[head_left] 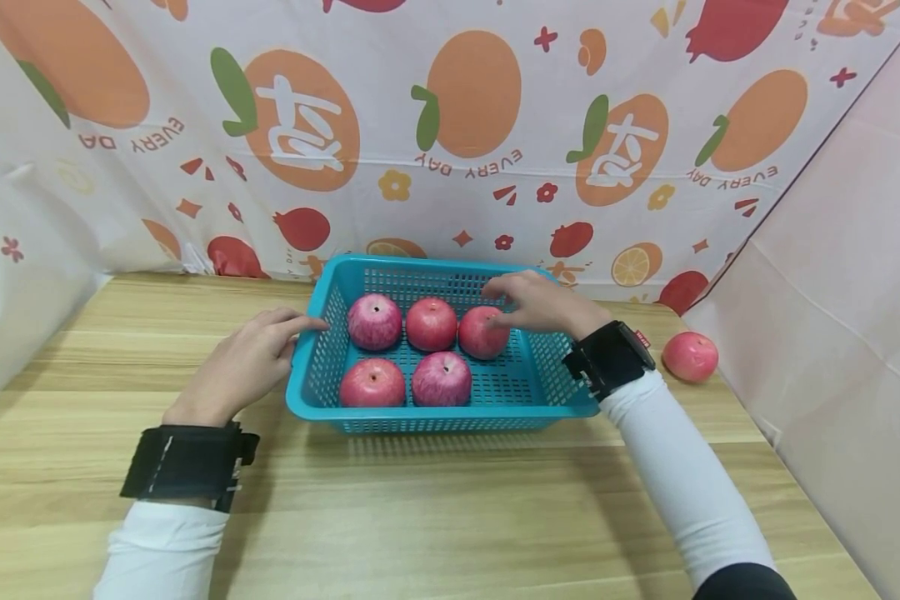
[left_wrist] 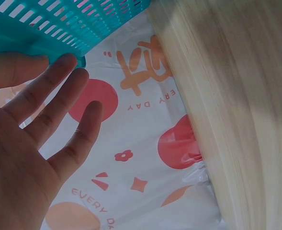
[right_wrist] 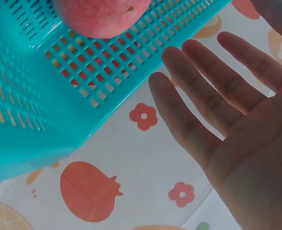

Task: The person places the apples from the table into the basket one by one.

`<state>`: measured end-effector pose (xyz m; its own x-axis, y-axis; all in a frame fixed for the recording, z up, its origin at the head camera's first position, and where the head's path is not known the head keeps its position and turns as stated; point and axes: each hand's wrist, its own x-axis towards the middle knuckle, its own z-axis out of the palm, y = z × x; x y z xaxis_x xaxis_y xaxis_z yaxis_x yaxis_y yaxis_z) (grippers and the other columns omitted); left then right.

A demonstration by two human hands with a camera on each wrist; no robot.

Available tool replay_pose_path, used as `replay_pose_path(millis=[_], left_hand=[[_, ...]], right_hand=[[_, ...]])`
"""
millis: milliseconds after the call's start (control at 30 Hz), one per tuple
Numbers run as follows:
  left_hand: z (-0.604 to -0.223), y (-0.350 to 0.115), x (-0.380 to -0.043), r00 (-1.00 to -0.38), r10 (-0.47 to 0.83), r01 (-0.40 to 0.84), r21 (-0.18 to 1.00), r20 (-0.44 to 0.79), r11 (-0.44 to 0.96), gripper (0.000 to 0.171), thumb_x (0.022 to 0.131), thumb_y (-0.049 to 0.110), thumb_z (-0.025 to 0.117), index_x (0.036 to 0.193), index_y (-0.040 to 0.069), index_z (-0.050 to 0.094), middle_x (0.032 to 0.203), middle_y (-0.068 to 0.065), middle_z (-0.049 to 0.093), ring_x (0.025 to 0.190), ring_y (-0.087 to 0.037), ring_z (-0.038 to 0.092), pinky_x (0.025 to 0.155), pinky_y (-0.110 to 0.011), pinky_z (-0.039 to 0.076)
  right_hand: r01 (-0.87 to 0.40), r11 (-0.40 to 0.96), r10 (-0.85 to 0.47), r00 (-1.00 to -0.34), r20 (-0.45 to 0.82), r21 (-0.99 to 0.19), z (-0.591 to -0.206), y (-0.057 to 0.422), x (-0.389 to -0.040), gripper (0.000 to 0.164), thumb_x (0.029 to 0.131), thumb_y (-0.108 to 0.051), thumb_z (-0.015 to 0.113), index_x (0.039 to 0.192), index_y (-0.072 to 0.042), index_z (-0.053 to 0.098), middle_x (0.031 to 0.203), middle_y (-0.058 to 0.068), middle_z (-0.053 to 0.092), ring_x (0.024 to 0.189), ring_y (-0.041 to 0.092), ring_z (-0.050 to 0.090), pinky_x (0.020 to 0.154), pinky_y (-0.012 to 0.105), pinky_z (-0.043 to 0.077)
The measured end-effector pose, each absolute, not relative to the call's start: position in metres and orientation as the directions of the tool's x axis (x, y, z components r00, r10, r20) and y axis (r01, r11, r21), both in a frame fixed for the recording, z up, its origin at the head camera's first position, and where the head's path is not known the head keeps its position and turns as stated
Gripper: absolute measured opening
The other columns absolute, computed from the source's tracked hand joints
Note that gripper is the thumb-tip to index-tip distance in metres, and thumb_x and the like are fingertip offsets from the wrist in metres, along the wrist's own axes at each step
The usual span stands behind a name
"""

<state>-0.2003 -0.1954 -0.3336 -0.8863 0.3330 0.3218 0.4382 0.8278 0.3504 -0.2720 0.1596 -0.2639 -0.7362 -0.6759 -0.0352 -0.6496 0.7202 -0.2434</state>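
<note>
A teal plastic basket [head_left: 450, 412] with slotted sides stands on the table. Inside, toward its left and middle, lie several red apples, among them a striped purplish one [head_left: 375, 322] at the back left and another striped one [head_left: 442, 381] in front. My left hand [head_left: 251, 358] is at the basket's left rim, its fingertips reaching the edge and its fingers extended. Over the back right of the basket hovers my right hand [head_left: 536, 304], fingers spread, close to the rightmost apple [head_left: 480, 335]. In the right wrist view that hand's fingers [right_wrist: 193, 122] are straight, with nothing held.
A single pinkish-red apple [head_left: 690, 357] lies on the wooden table [head_left: 450, 508], right of the basket. Behind the table hangs a fruit-print cloth [head_left: 472, 217]. Plain white sheeting [head_left: 832, 292] closes off the right side.
</note>
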Motion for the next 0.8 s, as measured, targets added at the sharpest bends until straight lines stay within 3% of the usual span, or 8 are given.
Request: replay_pose_path(millis=[367,800], left_hand=[[-0.335,-0.195,-0.201,-0.882,0.337,0.445,0.349,0.329,0.825,0.04,0.08,-0.003,0.058,0.117,0.01,0.058,0.119,-0.021,0.05,0.108,-0.037,0.043,0.079,-0.058,0.046],[-0.336,-0.195,-0.201,-0.881,0.334,0.445,0.352,0.334,0.823,0.04,0.079,-0.001,0.06,0.117,0.01,0.058,0.118,-0.02,0.051,0.107,-0.036,0.044,0.078,-0.058,0.047]], right_hand=[[-0.604,0.757,-0.631,-0.775,-0.041,-0.249,-0.265,0.173,-0.276,0.045,0.084,-0.033,0.062,0.122,-0.009,0.053,0.121,0.011,0.055,0.103,0.023,0.051,0.084,0.039,0.049],[-0.599,0.762,-0.621,-0.783,-0.016,-0.246,-0.264,0.183,-0.277,0.041,0.082,-0.026,0.065,0.119,-0.008,0.055,0.118,0.011,0.055,0.106,0.026,0.045,0.084,0.043,0.047]])
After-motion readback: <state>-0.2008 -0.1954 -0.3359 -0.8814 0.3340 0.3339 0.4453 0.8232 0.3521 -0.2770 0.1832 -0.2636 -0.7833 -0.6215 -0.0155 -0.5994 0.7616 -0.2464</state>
